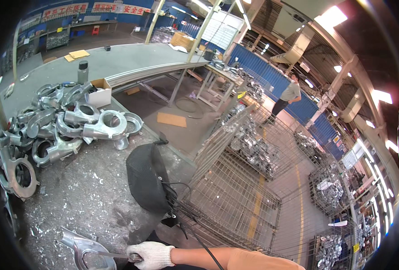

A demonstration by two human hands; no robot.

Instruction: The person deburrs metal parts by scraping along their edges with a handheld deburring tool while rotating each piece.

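My right hand, in a white knit glove, is closed around a thin metal-bladed hand tool; whether it is a file or a knife I cannot make out. The blade reaches left across the opening of a silver cast metal housing, a ring with a flared neck, lying at the bench's near edge. My left hand is not in view. A large pile of similar castings covers the left part of the grey workbench. Metal chips and shavings lie scattered over the bench top.
A black mesh bag-like thing with dark cords stands at the bench's right edge. Behind the pile are a small open carton and a grey bottle. Wire cages stand to the right, some holding castings. A person stands farther off.
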